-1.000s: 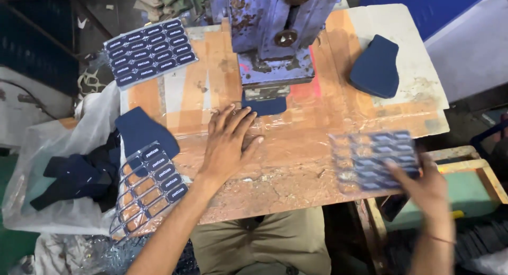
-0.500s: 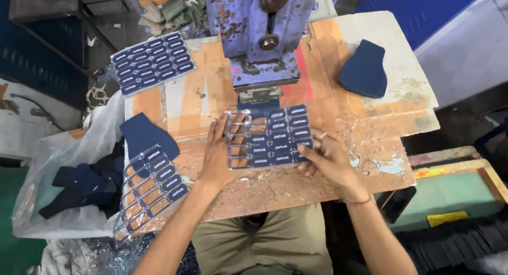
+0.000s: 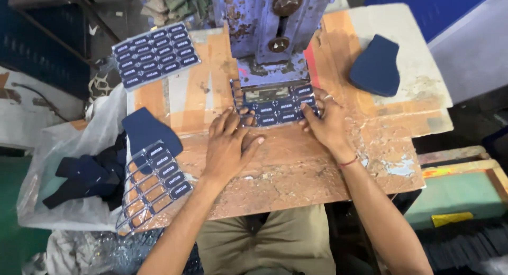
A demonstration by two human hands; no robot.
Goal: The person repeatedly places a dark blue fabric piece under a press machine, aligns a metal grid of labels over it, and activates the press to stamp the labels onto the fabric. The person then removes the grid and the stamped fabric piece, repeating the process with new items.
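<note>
Both hands' grip flat on glossy label sheet point(image 3: 278, 107).

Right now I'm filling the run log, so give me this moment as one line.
left hand: on label sheet edge | right hand: on sheet's right edge | sheet: under blue press | worktable: spare sheet far-left

Upper left of the frame: a full sheet of dark blue rectangular labels point(image 3: 155, 55), lying tilted on the worn orange-brown wooden table point(image 3: 296, 174).
Upper right: a dark blue shaped fabric piece point(image 3: 377, 65), flat on the table's pale corner.
Left edge: a clear plastic bag point(image 3: 63, 169) holding dark blue fabric pieces point(image 3: 87, 175).
Lower left: a partly emptied clear label sheet point(image 3: 154, 182), overhanging the table, beside another dark blue fabric piece point(image 3: 146, 129).
</note>
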